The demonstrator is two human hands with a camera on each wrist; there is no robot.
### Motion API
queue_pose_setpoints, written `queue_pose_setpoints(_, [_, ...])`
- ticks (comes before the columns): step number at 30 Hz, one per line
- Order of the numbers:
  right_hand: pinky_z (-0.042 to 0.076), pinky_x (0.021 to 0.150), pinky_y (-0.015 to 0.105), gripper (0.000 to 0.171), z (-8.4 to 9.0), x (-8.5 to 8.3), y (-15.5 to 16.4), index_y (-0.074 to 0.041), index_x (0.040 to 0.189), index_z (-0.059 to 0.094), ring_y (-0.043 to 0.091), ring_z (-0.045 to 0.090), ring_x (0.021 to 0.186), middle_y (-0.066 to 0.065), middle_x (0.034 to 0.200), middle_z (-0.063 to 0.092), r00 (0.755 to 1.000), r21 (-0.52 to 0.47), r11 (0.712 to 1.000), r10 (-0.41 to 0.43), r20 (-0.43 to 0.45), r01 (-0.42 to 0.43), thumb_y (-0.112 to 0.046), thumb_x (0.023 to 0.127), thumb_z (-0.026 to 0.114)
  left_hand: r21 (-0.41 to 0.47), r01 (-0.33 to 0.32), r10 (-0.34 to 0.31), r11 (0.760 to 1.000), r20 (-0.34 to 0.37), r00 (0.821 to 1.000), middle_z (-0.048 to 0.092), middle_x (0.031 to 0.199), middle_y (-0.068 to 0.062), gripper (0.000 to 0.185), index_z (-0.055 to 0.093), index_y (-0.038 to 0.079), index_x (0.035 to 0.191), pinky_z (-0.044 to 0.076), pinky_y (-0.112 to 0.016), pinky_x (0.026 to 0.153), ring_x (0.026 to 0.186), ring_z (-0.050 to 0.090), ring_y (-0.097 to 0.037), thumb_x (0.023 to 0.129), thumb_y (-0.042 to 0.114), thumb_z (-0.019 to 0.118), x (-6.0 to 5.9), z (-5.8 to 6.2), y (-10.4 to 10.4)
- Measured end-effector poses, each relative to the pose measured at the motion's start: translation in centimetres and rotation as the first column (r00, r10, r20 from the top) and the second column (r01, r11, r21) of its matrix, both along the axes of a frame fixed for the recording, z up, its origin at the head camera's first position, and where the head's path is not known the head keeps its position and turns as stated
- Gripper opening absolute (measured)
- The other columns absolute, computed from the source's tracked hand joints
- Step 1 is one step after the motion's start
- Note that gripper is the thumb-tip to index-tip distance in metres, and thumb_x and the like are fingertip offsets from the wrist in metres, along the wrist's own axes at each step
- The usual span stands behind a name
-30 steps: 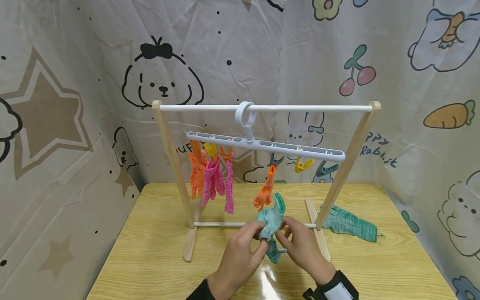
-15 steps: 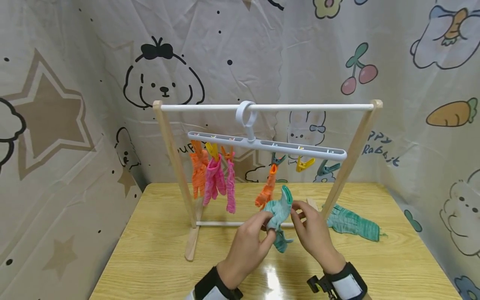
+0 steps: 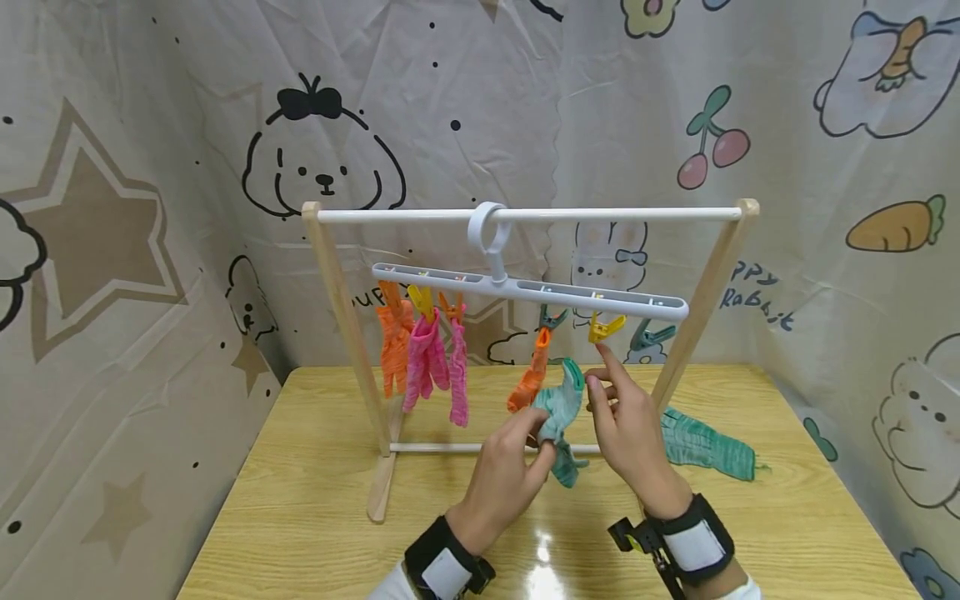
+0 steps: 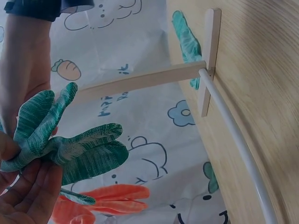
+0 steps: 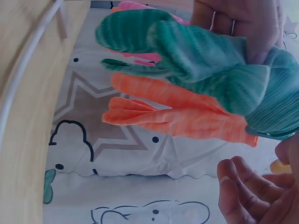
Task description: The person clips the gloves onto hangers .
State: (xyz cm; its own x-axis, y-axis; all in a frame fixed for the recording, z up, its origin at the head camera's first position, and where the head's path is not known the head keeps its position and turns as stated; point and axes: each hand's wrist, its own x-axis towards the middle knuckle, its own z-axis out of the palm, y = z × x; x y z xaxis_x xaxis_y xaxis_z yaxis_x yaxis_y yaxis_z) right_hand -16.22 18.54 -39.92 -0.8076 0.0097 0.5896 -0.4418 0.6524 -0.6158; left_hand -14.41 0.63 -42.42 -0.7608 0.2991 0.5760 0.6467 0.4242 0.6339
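A small green knitted glove [image 3: 562,402] hangs in my left hand [image 3: 504,471], pinched between thumb and fingers around its middle. Its finger ends droop below in the head view, and its cuff points up. My right hand [image 3: 632,429] is beside the cuff, index finger reaching up to just under a yellow clip [image 3: 606,327]. In the right wrist view the other fingers [image 5: 247,186] curl loosely with nothing between them. An orange glove [image 3: 531,371] hangs from a grey-green clip [image 3: 552,317] just left of the yellow one. A grey-green clip [image 3: 652,334] hangs farther right.
The white hanger [image 3: 528,290] hooks over the top bar [image 3: 622,214] of a wooden-legged rack. On its left side hang an orange glove [image 3: 395,346] and pink gloves [image 3: 427,358]. Another green glove [image 3: 708,443] lies on the table [image 3: 300,500] near the right leg.
Both hands have risen with the green glove, bringing it nearer the hanger. My right hand has come away from the glove's cuff and extended its index finger up toward the yellow clip.
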Motion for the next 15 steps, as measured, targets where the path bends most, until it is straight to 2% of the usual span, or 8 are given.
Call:
queue_pose_setpoints(3, [0.053,0.058,0.025,0.056,0.5,-0.1,-0.1,0.005,0.154,0.034,0.027,0.071,0.072,0.021,0.108,0.074,1.000,-0.008,1.000,0.001,0.009,0.000,-0.010,0.104,0.055,0.003,0.005,-0.005,1.000,0.004,1.000,0.070,0.096,-0.001,0.020,0.065,0.008,0.107,0.057,-0.020,0.073,0.081,0.068,-0.010,0.089,0.000,0.065,-0.2,-0.1,0.0])
queue_pose_setpoints(7, [0.055,0.064,0.027,0.064,1.0,-0.4,-0.3,0.006,0.156,0.028,0.027,0.072,0.075,0.020,0.106,0.074,1.000,-0.031,1.000,0.000,0.009,0.000,-0.011,0.102,0.057,0.004,0.001,-0.001,1.000,0.015,1.000,0.069,0.096,-0.001,0.020,0.065,0.008,0.107,0.057,-0.020,0.072,0.081,0.068,-0.010,0.089,0.000,0.065,-0.4,-0.1,0.0])
queue_pose_setpoints(10, [0.055,0.062,0.025,0.062,1.6,-0.7,-0.3,0.005,0.155,0.031,0.024,0.071,0.071,0.021,0.100,0.074,1.000,-0.083,0.996,0.022,-0.008,-0.023,-0.011,0.101,0.057,0.001,0.001,-0.001,1.000,0.017,1.000,0.069,0.096,0.000,0.019,0.064,0.009,0.107,0.058,-0.021,0.072,0.082,0.068,-0.010,0.090,0.001,0.065,-0.6,-0.1,0.0])
queue_pose_setpoints(15, [0.052,0.057,0.017,0.057,2.5,-1.1,-0.3,0.005,0.150,0.040,0.009,0.066,0.061,0.020,0.089,0.075,0.998,-0.137,0.990,0.036,-0.058,-0.044,-0.009,0.098,0.061,-0.011,0.009,-0.009,1.000,0.007,1.000,0.069,0.096,-0.001,0.018,0.064,0.009,0.107,0.059,-0.024,0.072,0.083,0.068,-0.011,0.091,0.002,0.065,-0.8,0.0,0.1])
